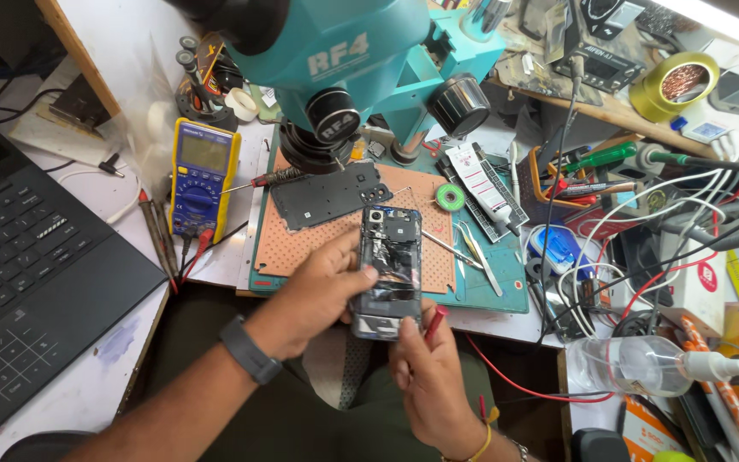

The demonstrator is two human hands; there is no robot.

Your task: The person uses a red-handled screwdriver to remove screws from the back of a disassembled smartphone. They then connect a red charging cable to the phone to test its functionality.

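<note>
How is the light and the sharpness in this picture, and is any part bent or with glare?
Head view: bright, even light; the phone and both hands, left and right, look sharp; glare washes out the top right corner; the wide lens bows the laptop at the left edge.

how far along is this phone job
Done: the back cover is off and lies on the orange mat. In hand: the left hand holds the opened phone while the right hand grips a red tool beside it. Left: the phone is uncovered, its insides exposed.
</note>
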